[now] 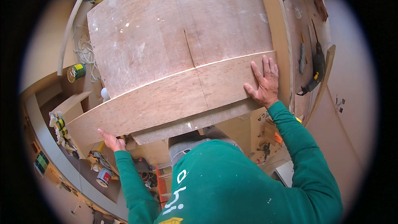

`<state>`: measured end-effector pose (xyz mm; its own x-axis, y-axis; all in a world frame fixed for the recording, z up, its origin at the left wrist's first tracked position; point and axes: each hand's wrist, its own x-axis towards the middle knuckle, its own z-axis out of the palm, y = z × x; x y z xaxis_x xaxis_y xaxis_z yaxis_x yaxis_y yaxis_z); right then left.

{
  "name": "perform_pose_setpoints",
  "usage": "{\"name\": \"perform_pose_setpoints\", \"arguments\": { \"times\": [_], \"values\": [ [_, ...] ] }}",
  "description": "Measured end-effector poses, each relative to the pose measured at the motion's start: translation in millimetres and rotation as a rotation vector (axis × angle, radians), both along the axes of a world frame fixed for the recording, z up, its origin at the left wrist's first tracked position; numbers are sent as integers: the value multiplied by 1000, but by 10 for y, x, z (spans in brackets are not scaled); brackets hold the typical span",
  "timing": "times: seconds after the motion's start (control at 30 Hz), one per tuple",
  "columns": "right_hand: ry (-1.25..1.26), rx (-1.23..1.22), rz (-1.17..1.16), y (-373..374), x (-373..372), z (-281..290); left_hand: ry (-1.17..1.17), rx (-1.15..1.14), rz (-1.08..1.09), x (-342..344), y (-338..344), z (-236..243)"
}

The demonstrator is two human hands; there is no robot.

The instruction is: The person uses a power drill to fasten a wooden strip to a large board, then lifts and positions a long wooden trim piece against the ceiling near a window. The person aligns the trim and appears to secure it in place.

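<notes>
the long board (166, 95) lies across the near part of a big paint-flecked wooden sheet (166, 16), its left end reaching out past the sheet and its right end close to a long pale timber (281, 29). at the left, the left hand (112, 142) holds the near edge, thumb tip on top; that overhanging end looks the natural place to carry and steer it. in the middle, where a thin dark line crosses, the wood seems stiff, moderately light for its length and hardly fragile, though the sawn edges may splinter and the smooth face could slide on the sheet. at the right, the right hand (265, 85) is laid flat with fingers spread, gripping nothing; pressing there should steady the board better than pinching. as for what is hidden, the left hand's other fingers are under the board, so how tightly they close is hard to judge; the grey strip (195, 122) below the near edge is partly covered; and at upper right another person's hand (321, 9) is cut off from its arm, near a dark tool (318, 64) whose kind is unclear.
</notes>
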<state>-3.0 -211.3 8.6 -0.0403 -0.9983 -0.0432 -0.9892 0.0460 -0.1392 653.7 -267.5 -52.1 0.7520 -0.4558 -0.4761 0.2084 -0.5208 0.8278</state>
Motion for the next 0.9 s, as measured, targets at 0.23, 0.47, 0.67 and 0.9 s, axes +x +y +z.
{"name": "perform_pose_setpoints", "arguments": {
  "times": [0.23,0.47,0.67,0.9],
  "values": [
    [4,0,-4,-25,-3,-19,17,3,-21,-60,-36,53],
    [17,22,3,-20,-13,-5,4,31,-35,-31,-12,91],
    [-18,50,-27,352,70,-21,35,54,-47,59,166,117],
    [-1,79,-22,406,68,-24,10,112,-43,58,285,172]
  ]
}}
